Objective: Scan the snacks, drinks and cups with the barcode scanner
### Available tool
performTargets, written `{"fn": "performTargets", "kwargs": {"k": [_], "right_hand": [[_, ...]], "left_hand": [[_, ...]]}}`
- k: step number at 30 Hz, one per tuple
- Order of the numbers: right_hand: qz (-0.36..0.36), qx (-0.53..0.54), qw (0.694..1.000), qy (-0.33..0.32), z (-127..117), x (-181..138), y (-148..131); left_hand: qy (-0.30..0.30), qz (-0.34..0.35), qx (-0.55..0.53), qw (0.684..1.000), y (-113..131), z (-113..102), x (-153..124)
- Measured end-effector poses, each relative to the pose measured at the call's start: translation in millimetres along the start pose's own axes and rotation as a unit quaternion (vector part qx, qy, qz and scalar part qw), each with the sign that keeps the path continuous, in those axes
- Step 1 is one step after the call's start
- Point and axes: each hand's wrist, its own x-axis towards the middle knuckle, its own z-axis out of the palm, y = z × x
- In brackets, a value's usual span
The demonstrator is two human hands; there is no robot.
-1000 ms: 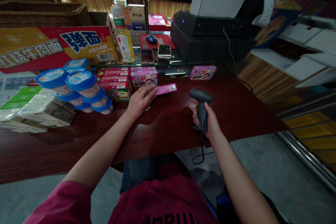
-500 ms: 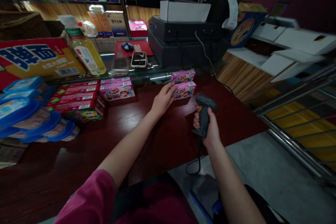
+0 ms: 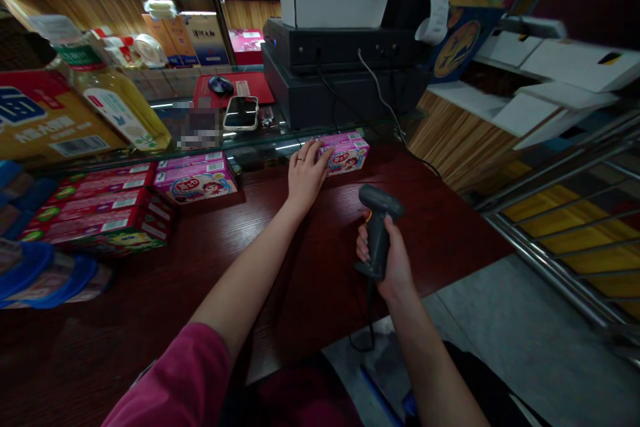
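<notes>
My left hand (image 3: 306, 172) lies on the left end of a pink box (image 3: 347, 152) that rests on the dark red counter (image 3: 280, 260) by a glass ledge, fingers stretched over its top and side. My right hand (image 3: 387, 260) is closed round the grip of a dark barcode scanner (image 3: 377, 220), held upright above the counter's near edge, head turned toward the pink box. The scanner's cable hangs down below the counter.
More pink boxes (image 3: 196, 180) and red boxes (image 3: 97, 207) are stacked at the left, with blue-lidded tubs (image 3: 45, 273) at the far left. A bottle (image 3: 113, 97), a phone (image 3: 241, 112), a mouse (image 3: 221, 85) and a black printer (image 3: 345, 67) stand behind.
My left hand carried a pink box from the middle of the counter to the right and set it by the other pink box; now it rests on the stack. The scanner hand barely moved.
</notes>
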Motion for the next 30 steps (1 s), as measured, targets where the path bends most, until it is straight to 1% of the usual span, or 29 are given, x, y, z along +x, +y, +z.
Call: {"fn": "performTargets", "kwargs": {"k": [6,10,12,14,17,21,23,26,28,30], "right_hand": [[-0.005,-0.027,1.000,0.005,1,0,2],[-0.009,-0.061,0.998,-0.001,3,-1,4],[-0.007,-0.074,0.997,-0.009,4,-2,4],[0.008,-0.078,0.996,-0.031,6,-3,6],[0.051,-0.073,0.992,-0.085,15,-3,14],[0.101,-0.089,0.979,-0.154,43,-5,37],[0.125,-0.103,0.970,-0.179,59,-7,51],[0.146,-0.128,0.962,-0.194,74,-11,66],[0.144,-0.138,0.961,-0.194,76,-14,70],[0.133,-0.134,0.964,-0.190,74,-17,69]], "left_hand": [[-0.020,-0.023,-0.020,0.999,5,-8,-2],[-0.004,-0.046,-0.027,0.999,8,-27,-16],[-0.010,-0.054,-0.019,0.998,4,-41,-29],[-0.019,-0.061,-0.001,0.998,-9,-58,-46],[-0.022,-0.085,0.042,0.995,-45,-91,-76],[-0.018,-0.130,0.103,0.986,-100,-137,-114],[-0.012,-0.167,0.126,0.978,-118,-153,-127],[-0.024,-0.195,0.134,0.971,-127,-163,-135],[-0.036,-0.199,0.130,0.971,-125,-162,-136],[-0.029,-0.195,0.130,0.972,-123,-161,-137]]}}
